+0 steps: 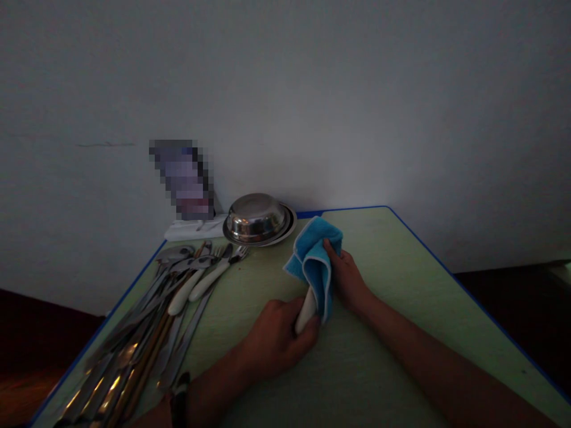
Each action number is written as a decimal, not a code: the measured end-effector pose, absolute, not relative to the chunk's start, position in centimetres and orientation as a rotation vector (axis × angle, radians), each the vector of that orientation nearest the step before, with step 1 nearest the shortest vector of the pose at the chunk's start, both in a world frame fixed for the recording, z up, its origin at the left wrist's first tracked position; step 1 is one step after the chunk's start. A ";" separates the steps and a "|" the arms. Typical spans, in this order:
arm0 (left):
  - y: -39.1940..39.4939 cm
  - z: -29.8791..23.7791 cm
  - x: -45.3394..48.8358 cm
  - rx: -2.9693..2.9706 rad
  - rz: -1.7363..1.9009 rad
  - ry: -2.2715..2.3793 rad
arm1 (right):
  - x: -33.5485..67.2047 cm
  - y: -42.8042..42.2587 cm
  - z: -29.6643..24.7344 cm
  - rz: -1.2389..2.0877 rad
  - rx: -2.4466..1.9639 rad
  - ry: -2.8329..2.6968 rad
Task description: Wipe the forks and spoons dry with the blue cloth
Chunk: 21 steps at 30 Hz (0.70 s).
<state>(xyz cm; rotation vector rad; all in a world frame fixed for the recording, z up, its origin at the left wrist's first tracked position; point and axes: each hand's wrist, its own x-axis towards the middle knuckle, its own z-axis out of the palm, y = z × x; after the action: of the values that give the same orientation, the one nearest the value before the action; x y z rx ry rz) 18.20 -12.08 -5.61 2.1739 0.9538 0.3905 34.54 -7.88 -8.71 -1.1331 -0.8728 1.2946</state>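
My left hand (279, 336) is closed around the thick white handle of a utensil (306, 312), above the middle of the table. The utensil's other end is covered by a blue cloth (316, 238) with pale edging, so its kind does not show. My right hand (350, 278) grips the folded cloth around that covered end, thumb pressed on top. To the left lies a pile of cutlery (147, 321) with spoons, long metal handles and wooden chopsticks. A fork with a white handle (214, 279) rests at the pile's right side.
Upturned metal bowls (259, 217) are stacked at the table's back edge by the wall. Left of them, a pixelated phone-like object (185, 181) leans above a white packet (191, 230). The pale green table (392, 285) has a blue rim.
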 end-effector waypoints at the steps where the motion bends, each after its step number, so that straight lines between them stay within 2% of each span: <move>1: -12.1 -5.6 18.2 2.150 0.408 0.953 | 34.6 -7.8 -8.8 1.291 -1.142 -0.891; 14: -11.0 -6.6 17.8 1.574 0.924 1.202 | 35.4 -7.9 -8.3 1.710 -0.855 -0.874; 21: -11.0 -6.1 17.8 1.762 0.877 1.168 | 35.3 -8.1 -8.0 1.721 -0.883 -0.795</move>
<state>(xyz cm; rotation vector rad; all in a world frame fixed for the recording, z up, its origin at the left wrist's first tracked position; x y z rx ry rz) 17.79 -11.02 -6.12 1.7619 1.1681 0.8769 35.31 -8.09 -7.99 -0.8828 -0.7954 1.7214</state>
